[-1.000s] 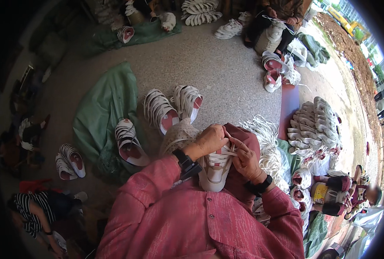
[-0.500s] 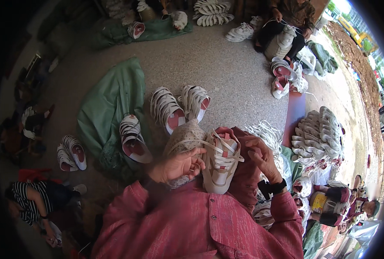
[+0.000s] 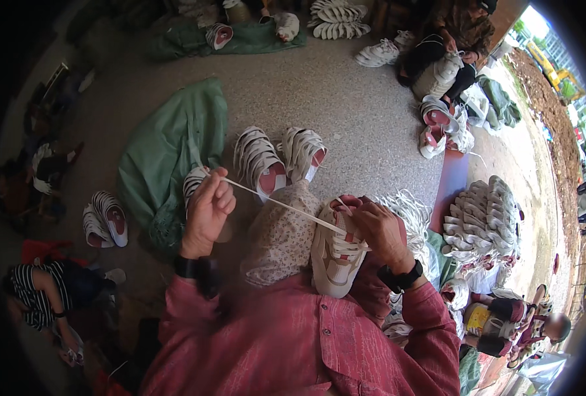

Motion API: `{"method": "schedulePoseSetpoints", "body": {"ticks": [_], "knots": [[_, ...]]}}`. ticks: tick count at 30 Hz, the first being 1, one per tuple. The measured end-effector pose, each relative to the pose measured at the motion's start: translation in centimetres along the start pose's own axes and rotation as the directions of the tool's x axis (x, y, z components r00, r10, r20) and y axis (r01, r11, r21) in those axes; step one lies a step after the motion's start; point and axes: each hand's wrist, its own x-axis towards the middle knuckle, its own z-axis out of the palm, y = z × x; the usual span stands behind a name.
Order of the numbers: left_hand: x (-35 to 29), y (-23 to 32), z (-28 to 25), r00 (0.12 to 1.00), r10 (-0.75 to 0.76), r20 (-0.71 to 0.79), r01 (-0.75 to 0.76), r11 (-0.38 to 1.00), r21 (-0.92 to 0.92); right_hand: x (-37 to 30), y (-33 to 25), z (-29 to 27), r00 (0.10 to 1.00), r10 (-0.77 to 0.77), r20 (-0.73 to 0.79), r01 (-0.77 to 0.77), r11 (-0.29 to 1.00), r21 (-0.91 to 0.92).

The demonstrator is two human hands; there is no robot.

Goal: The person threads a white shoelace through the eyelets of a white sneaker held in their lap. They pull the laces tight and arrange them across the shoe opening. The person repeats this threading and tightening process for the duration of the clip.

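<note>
A beige and white sneaker [image 3: 336, 261] with a dark pink lining rests on my lap, toe toward me. Its white shoelace [image 3: 276, 202] runs taut from the upper eyelets out to the left. My left hand [image 3: 208, 214], raised away from the shoe, pinches the end of that lace. My right hand [image 3: 380, 232] is bent over the shoe's collar, its fingers closed by a short strand of lace that goes in among them; the fingertips are partly hidden. Beside the shoe, a flower-patterned cloth [image 3: 281, 237] covers my left knee.
Stacked sneakers [image 3: 260, 158] stand on the floor ahead, next to a green sack [image 3: 174, 148]. At my right lie a bundle of white laces [image 3: 408, 214] and a large pile of shoe uppers [image 3: 481, 214]. Other people sit nearby, one [image 3: 448, 49] handling a shoe at far right.
My left hand has moved up and left from beside the shoe, drawing a lace taut. My right hand has come in from the right onto the shoe's collar, and its fingers have closed.
</note>
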Motion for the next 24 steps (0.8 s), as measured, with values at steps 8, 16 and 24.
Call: {"method": "schedulePoseSetpoints", "body": {"ticks": [8, 16, 24], "knots": [[-1.9, 0.0, -1.0, 0.865, 0.272, -0.422, -0.152, 0.943, 0.297, -1.3, -2.0, -2.1, 0.859, 0.49, 0.15, -0.452, 0.586, 0.673], [-0.5, -1.1, -5.8, 0.998, -0.015, 0.059, 0.016, 1.0, -0.009, -7.5, 0.3, -5.1, 0.756, 0.65, -0.076, 0.002, 0.114, 0.994], [1.3, -7.4, 2.5, 0.963, -0.209, 0.172, 0.023, 0.697, 0.717, -10.0, 3.6, -3.7, 0.782, 0.573, -0.244, -0.623, 0.72, -0.306]]}}
